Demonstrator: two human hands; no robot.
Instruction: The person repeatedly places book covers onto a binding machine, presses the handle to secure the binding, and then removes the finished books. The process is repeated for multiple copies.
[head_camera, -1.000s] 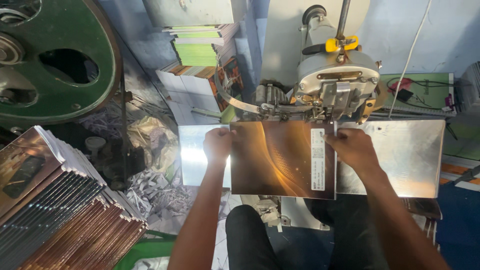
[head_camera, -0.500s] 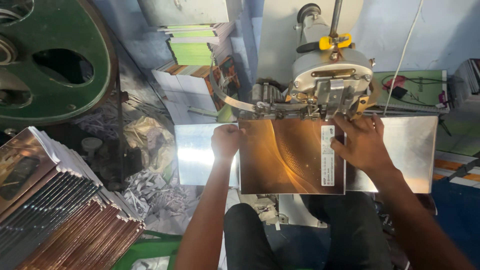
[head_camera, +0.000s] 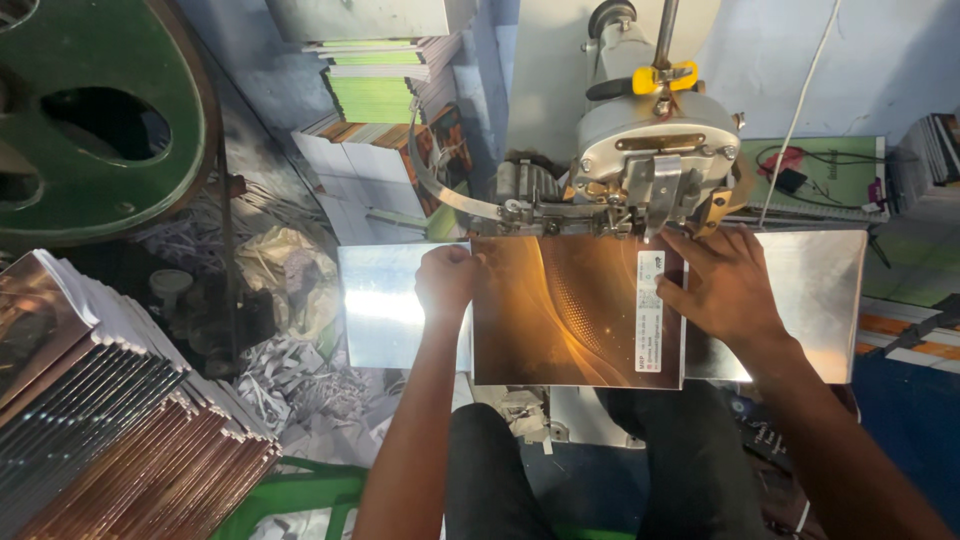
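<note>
While both hands press down on it, the brown glossy booklet (head_camera: 570, 310) lies flat on the shiny metal surface (head_camera: 810, 290), its far edge tucked under the head of the grey stitching machine (head_camera: 650, 150) that rises just beyond the fingers. Far off to the left of the left hand looms a big green flywheel (head_camera: 90, 110), and below it, near the person's left elbow, a slanted stack of copper-coloured booklets (head_camera: 110, 430) fans out. Beyond the left hand, past the surface's edge, sit piles of green and white printed books (head_camera: 380, 90), with paper scraps (head_camera: 290, 370) strewn on the floor beneath them. The left hand (head_camera: 447, 282) is curled at the booklet's left edge, fingers folded onto the cover and thumb side against the surface, gripping that edge. The right hand (head_camera: 725, 285) lies spread flat, palm down, over the booklet's right edge, fingertips reaching toward the machine's head and just beside the white label strip (head_camera: 650, 310) on the cover. A small yellow clip (head_camera: 665, 77) sits atop the machine.
</note>
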